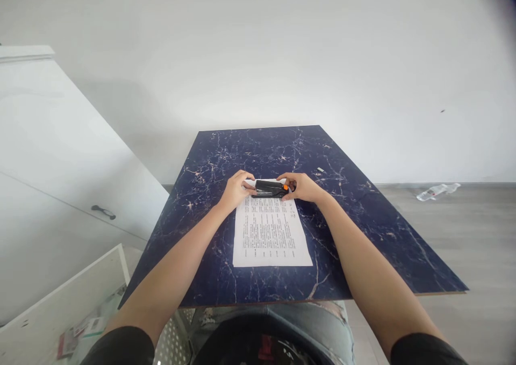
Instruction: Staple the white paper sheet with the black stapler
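1. Black sleeves [121, 349] and a dark top [237, 346] came nearest, short of the tabletop's near edge.
2. Past that edge of the tabletop [213, 287], roughly midway between its left and right edges, a printed sheet [270, 241] lay flat.
3. Over the sheet's far end a black stapler [268, 190] sat crosswise; whether it touched the paper could not be told.
4. Right hand [306, 188]: thumb and fingers pinched the stapler's right end, by an orange part [285, 187]. Left hand [236, 189]: fingers curved about the other end, how firmly I could not tell.
5. Handling the stapler seemed the step in hand; the next move likely called for steadiness at both ends, without dragging the sheet.
6. Toward the tabletop's far right corner lay a small pale piece [320, 170].
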{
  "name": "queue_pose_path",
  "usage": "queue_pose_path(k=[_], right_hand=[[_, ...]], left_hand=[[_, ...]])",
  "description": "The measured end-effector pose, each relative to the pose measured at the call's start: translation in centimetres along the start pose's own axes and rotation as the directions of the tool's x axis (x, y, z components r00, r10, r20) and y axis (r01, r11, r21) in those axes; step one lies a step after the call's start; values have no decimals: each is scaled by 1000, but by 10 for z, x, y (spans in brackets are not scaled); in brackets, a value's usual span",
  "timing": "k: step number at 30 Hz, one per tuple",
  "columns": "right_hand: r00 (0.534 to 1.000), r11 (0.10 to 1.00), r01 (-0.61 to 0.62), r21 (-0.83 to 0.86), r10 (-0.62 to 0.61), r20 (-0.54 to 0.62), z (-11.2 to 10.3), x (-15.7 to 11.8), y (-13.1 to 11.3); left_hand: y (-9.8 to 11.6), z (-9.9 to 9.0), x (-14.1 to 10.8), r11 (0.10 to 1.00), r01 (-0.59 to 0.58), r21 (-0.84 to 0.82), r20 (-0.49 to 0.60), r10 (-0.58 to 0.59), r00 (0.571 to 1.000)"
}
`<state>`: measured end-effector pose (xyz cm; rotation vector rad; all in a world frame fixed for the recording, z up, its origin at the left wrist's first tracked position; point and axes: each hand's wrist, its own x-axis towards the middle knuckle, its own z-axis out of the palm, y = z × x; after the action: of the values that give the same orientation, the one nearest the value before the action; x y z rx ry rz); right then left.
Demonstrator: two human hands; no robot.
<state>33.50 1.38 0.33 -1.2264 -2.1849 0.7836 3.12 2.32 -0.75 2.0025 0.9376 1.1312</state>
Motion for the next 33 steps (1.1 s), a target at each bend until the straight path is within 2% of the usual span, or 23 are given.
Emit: queue_pose_path(k=[5, 10, 16, 17, 19, 21, 22, 23, 25, 27, 29, 31, 33], right_hand=[[1000, 1000, 2, -27, -2, -3, -1, 0, -2], [1000, 999, -2, -35, 2, 4, 0, 0, -6], [1000, 997, 30, -74, -29, 5, 5, 0, -8], [999, 997, 35, -66, -34, 10, 5, -1, -8], [999, 999, 42, -13, -42, 23, 5, -2, -4], [999, 995, 46, 85, -45, -17, 4, -2, 2], [996, 988, 48, 145, -37, -78, 4, -2, 6], [986, 977, 49, 206, -15, -164, 4, -1, 10], [932, 952, 32, 304, 82, -353, 5, 1, 19], [862, 932, -24, 362, 203, -464, 7, 3, 26], [830, 911, -79, 404, 285, -480, 8, 5, 30], [829, 893, -94, 440, 315, -462, 9, 6, 32], [834, 885, -85, 457, 314, -453, 9, 7, 33]], left_hand=[[6, 6, -1, 996, -69, 52, 18, 69, 997], [7, 7, -1, 997, -52, 52, 15, 51, 999], [8, 0, 1, 993, -87, 81, 73, 81, 994], [8, -5, 1, 989, -91, 115, 47, 86, 995], [5, -17, 1, 972, -47, 231, -106, 74, 992], [0, -33, 1, 930, 88, 356, -329, 36, 944], [-4, -41, 0, 898, 172, 405, -410, 10, 912], [-8, -48, 0, 860, 241, 449, -446, -17, 895], [-17, -59, 0, 780, 319, 539, -403, -94, 910], [-23, -63, 0, 698, 347, 626, -293, -201, 935], [-26, -61, 1, 617, 345, 707, -196, -298, 934], [-27, -58, 2, 552, 338, 762, -152, -355, 923], [-27, -55, 3, 527, 332, 782, -141, -369, 919]])
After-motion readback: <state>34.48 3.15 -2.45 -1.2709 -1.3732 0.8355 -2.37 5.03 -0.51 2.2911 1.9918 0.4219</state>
